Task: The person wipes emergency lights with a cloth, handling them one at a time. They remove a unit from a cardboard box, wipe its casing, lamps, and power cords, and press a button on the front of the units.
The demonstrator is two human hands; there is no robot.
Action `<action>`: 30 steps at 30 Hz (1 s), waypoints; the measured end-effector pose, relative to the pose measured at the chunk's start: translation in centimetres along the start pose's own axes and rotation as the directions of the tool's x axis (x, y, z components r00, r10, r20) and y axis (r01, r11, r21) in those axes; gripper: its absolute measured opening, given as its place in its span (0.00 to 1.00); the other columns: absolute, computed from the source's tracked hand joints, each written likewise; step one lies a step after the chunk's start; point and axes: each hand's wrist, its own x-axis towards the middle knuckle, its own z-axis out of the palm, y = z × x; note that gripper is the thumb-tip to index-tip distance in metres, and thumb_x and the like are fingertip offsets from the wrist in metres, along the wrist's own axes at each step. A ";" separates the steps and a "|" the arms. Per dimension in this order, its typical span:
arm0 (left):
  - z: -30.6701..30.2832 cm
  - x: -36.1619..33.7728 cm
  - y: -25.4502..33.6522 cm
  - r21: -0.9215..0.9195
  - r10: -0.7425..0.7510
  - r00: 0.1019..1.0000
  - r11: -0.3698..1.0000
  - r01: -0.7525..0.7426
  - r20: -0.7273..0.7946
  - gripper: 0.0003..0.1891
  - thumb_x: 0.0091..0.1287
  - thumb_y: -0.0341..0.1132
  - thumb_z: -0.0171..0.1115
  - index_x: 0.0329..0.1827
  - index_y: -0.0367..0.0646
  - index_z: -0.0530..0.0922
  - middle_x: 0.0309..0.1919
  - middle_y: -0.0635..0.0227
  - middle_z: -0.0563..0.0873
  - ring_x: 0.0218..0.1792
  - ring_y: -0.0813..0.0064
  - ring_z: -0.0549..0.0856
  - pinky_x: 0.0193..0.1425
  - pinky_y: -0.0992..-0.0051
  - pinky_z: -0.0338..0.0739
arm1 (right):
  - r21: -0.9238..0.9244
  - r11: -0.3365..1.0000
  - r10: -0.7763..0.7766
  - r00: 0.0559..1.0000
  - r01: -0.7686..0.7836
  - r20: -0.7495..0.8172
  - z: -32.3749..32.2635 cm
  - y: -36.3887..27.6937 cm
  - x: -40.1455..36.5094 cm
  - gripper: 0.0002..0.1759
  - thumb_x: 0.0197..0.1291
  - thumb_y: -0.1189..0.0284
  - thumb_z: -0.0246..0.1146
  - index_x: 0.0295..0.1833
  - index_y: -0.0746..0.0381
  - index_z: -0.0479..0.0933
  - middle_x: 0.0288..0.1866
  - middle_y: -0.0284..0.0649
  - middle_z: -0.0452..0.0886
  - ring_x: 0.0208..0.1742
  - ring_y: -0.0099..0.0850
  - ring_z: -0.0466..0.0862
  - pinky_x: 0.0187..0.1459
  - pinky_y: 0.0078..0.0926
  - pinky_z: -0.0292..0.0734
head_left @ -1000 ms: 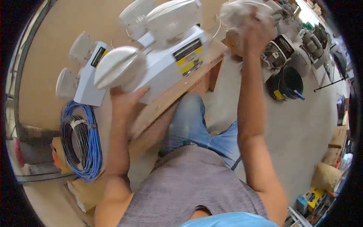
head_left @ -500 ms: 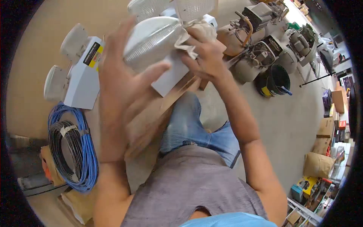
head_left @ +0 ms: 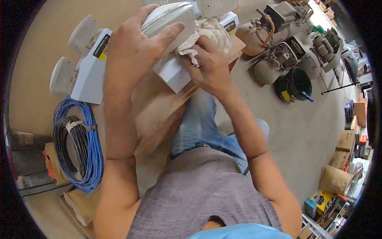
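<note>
My left hand (head_left: 133,51) is closed around a clear ribbed lamp head (head_left: 173,22) of an emergency light, its thumb across the lens and its fingers on the far edge. My right hand (head_left: 213,67) grips a crumpled white rag (head_left: 213,34) beside the lamp head; part of the rag hangs below my fingers. The white housing (head_left: 173,75) under the lamp is partly hidden by my hands. Another twin-head emergency light (head_left: 89,73), with a black and yellow label, lies to the left on the wooden table. A further lamp head (head_left: 217,7) shows behind the rag.
A coil of blue and black cable (head_left: 93,155) hangs at the table's near left edge. Air compressors (head_left: 270,65) and a black bucket (head_left: 296,85) stand on the floor to the right. Cardboard boxes (head_left: 342,149) and tools line the far right.
My left hand has gone from spread and blurred beside the lamp head to gripping it. My right hand and the rag have shifted slightly left and down along the lamp.
</note>
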 end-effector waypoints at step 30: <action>7.7 -2.1 -8.4 -0.243 0.101 0.992 0.967 -0.081 0.071 0.44 0.52 0.48 0.75 0.71 0.43 0.64 0.65 0.55 0.70 0.71 0.58 0.66 0.74 0.58 0.60 | -0.163 0.954 -0.225 0.961 0.251 0.161 -2.2 -7.4 9.2 0.16 0.63 0.60 0.61 0.46 0.61 0.81 0.48 0.48 0.83 0.50 0.47 0.83 0.55 0.41 0.78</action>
